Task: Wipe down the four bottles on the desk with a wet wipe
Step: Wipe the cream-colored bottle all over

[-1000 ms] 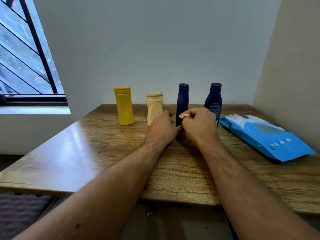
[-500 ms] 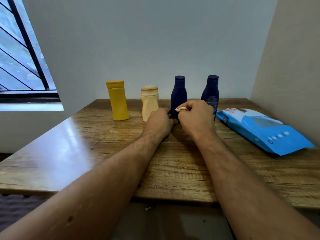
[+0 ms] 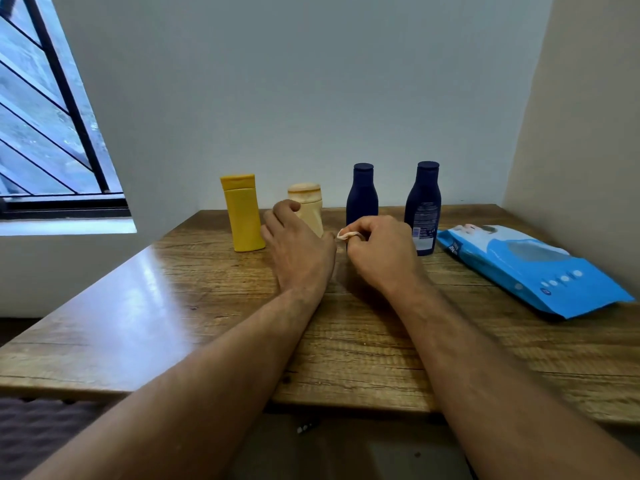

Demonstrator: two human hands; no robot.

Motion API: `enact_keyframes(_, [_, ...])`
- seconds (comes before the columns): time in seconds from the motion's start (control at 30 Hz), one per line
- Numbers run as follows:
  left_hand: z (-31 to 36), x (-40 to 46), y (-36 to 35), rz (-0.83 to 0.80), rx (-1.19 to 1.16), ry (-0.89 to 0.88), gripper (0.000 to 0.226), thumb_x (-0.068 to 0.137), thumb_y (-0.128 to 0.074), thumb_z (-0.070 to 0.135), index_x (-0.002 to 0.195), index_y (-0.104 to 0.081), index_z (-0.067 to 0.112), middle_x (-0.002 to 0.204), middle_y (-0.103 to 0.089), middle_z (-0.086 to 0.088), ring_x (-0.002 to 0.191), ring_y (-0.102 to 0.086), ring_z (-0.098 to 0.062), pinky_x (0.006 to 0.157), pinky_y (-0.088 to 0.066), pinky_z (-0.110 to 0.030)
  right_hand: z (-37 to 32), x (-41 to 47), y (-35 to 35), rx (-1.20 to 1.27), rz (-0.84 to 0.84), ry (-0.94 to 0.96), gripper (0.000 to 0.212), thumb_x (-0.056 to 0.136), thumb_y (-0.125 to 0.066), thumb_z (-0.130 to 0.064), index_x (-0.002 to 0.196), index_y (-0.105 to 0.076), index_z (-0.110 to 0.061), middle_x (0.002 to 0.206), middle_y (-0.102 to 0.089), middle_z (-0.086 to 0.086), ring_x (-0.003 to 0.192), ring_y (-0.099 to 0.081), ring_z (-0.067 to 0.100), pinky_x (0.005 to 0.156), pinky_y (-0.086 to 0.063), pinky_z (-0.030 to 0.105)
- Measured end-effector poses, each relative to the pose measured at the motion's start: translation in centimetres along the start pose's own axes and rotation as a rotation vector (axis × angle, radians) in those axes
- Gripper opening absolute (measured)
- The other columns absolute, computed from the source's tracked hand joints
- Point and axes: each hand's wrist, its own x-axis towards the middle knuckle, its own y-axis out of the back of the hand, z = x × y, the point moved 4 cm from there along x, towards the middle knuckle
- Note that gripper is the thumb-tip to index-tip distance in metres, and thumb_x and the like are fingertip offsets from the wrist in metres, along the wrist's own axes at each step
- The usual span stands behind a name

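Several bottles stand in a row at the back of the wooden desk point(image 3: 138, 306): a yellow bottle point(image 3: 242, 213), a cream bottle point(image 3: 308, 206), a dark blue bottle point(image 3: 362, 197) and a second dark blue bottle point(image 3: 424, 202) with a label. My left hand point(image 3: 298, 247) reaches at the cream bottle, fingers against its left side; whether it grips is hidden. My right hand point(image 3: 377, 251) is curled and pinches a small bunched wet wipe point(image 3: 346, 234) in front of the first dark blue bottle.
A blue pack of wet wipes point(image 3: 533, 268) lies on the desk's right side near the beige side wall point(image 3: 581, 133). A barred window point(image 3: 45, 109) is at the left. The back wall stands just behind the bottles.
My left hand has left the first dark blue bottle and moved left to the cream bottle. My right hand, still pinching the wipe, has drawn slightly back. The camera has tilted.
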Motion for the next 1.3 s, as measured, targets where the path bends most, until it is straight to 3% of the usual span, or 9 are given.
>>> enact_keyframes(0.27, [-1.0,2.2,-1.7,-0.058,-0.105,0.249,0.114,0.070,-0.089,0.047,0.152,-0.021,0.006,0.153,-0.038,-0.015,0.144,-0.035,-0.031,0.117,-0.033,-0.039,0.1,0.3,0.7,0.042,0.099,0.033,0.020,0.089,-0.062,-0.013,0.098,-0.075,-0.025,0.101,-0.071,-0.007,0.091,-0.063,0.004,0.087,-0.054,0.023])
enact_keyframes(0.43, [-1.2,2.4,-1.8,-0.122,-0.158,0.303,0.079,0.080,-0.083,0.035,0.140,-0.037,0.011,0.132,-0.058,-0.010,0.120,-0.060,-0.031,0.096,-0.053,-0.045,-0.2,0.2,0.4,0.022,0.085,0.065,0.020,0.089,-0.062,-0.014,0.099,-0.075,-0.027,0.106,-0.070,-0.006,0.097,-0.061,0.005,0.092,-0.053,0.026])
enact_keyframes(0.6, [-1.7,1.7,-0.6,-0.207,-0.218,0.279,0.075,0.078,-0.082,0.041,0.135,-0.042,0.012,0.122,-0.061,-0.007,0.111,-0.061,-0.029,0.091,-0.055,-0.046,-1.0,-0.3,0.4,0.004,0.074,0.130,0.019,0.089,-0.063,-0.015,0.100,-0.075,-0.026,0.103,-0.067,-0.009,0.094,-0.059,0.003,0.090,-0.051,0.023])
enact_keyframes(0.77, [-2.9,1.4,2.7,-0.278,-0.357,0.203,0.064,0.079,-0.084,0.035,0.127,-0.045,0.018,0.105,-0.057,0.006,0.093,-0.058,-0.016,0.076,-0.049,-0.033,-3.0,-0.4,0.0,0.054,0.096,0.251,0.019,0.089,-0.065,-0.014,0.099,-0.075,-0.025,0.095,-0.064,-0.013,0.087,-0.057,-0.001,0.079,-0.047,0.013])
enact_keyframes(0.9, [-4.4,1.2,4.1,-0.421,-0.710,0.325,0.063,0.076,-0.087,0.017,0.123,-0.047,0.018,0.112,-0.064,-0.009,0.098,-0.067,-0.027,0.072,-0.062,-0.048,-5.8,1.1,-0.1,0.129,0.124,0.333,0.021,0.089,-0.063,-0.013,0.098,-0.077,-0.025,0.096,-0.068,-0.011,0.088,-0.061,-0.001,0.078,-0.047,0.009])
enact_keyframes(1.07, [-5.1,1.5,3.9,-0.570,-1.123,0.404,0.060,0.080,-0.073,-0.010,0.131,-0.047,0.009,0.112,-0.069,-0.022,0.098,-0.070,-0.040,0.087,-0.056,-0.061,-6.8,1.8,-1.9,0.046,0.035,0.419,0.023,0.090,-0.062,-0.011,0.106,-0.075,-0.019,0.095,-0.064,-0.005,0.078,-0.056,-0.002,0.068,-0.042,0.001])
enact_keyframes(1.13, [-5.2,1.8,3.8,-0.600,-1.240,0.425,0.060,0.080,-0.071,-0.005,0.136,-0.048,0.004,0.116,-0.067,-0.025,0.098,-0.070,-0.038,0.087,-0.057,-0.058,-6.0,1.6,-2.8,0.048,0.024,0.415,0.023,0.091,-0.062,-0.012,0.108,-0.075,-0.019,0.094,-0.061,-0.005,0.079,-0.056,0.000,0.067,-0.044,0.003])
enact_keyframes(1.23, [-5.1,2.0,3.7,-0.613,-1.322,0.462,0.033,0.097,-0.056,0.023,0.124,-0.061,0.005,0.103,-0.072,-0.017,0.093,-0.071,-0.031,0.086,-0.058,-0.051,-4.8,1.5,-3.9,0.058,-0.030,0.402,0.025,0.092,-0.061,-0.013,0.112,-0.074,-0.020,0.096,-0.062,-0.004,0.083,-0.059,0.006,0.073,-0.053,0.015])
enact_keyframes(1.3, [-5.5,2.3,3.3,-0.621,-1.364,0.516,0.046,0.107,-0.035,0.041,0.126,-0.062,0.009,0.102,-0.072,-0.015,0.092,-0.071,-0.029,0.081,-0.060,-0.046,-4.5,1.6,-4.4,0.062,-0.047,0.401,0.025,0.092,-0.061,-0.016,0.113,-0.074,-0.022,0.096,-0.064,-0.002,0.085,-0.060,0.009,0.078,-0.056,0.028])
